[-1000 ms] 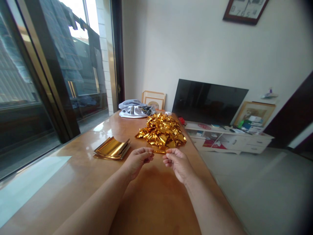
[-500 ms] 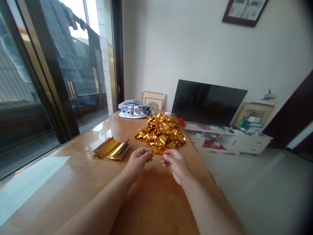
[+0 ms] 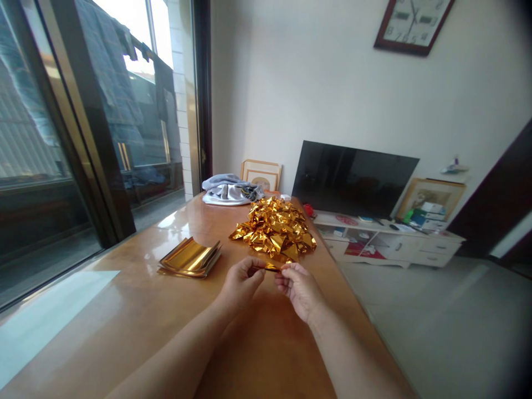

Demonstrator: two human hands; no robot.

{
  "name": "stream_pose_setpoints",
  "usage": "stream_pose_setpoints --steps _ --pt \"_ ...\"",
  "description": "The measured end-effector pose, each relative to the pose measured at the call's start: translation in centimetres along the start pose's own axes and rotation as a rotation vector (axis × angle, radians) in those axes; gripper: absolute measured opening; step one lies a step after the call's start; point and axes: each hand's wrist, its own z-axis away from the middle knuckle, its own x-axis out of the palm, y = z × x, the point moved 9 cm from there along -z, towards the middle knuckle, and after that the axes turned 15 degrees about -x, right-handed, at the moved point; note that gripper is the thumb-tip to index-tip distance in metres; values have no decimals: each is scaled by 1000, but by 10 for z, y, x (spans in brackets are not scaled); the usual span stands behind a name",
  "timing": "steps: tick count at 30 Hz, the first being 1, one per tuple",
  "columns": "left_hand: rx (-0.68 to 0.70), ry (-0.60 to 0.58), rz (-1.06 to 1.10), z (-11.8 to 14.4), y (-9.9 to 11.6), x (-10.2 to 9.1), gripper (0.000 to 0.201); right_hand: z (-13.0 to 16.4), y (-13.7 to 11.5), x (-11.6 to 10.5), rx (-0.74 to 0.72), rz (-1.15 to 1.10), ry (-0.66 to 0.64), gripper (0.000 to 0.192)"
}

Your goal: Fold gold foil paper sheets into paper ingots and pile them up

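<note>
Between my two hands is a narrow folded piece of gold foil paper (image 3: 272,266), held just above the table. My left hand (image 3: 244,280) pinches its left end between thumb and fingers. At the right end, my right hand (image 3: 297,285) grips it the same way, fingers curled in. Just beyond my hands lies a heap of folded gold foil pieces (image 3: 278,224), shiny and pointed. To the left of my left hand rests a stack of flat gold foil sheets (image 3: 191,257), its edges curling upward.
The glossy wooden table (image 3: 166,316) carries a pale sheet (image 3: 54,321) at its left edge and a bundle of grey-blue cloth (image 3: 230,189) at its far end. A television (image 3: 355,177) stands on a white cabinet (image 3: 432,249) beyond the right edge. Glass doors (image 3: 62,138) are on the left.
Both hands sit slightly lower in the picture, still holding the folded foil piece, which appears tilted differently. The camera view has shifted up a little. The heap and stack look unchanged.
</note>
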Motion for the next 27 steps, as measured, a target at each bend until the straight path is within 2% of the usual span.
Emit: stream_pose_setpoints --steps 4,9,23,27 --pt "0 6 4 1 1 2 17 -1 -3 0 -79 77 5 19" --pt "-51 115 22 1 -4 -7 15 -1 -8 6 -210 183 17 18" --pt "-89 184 89 -3 -15 -14 17 3 -6 12 -254 212 23 24" --pt "-90 183 171 -5 -17 -15 28 1 -8 15 -290 235 9 21"
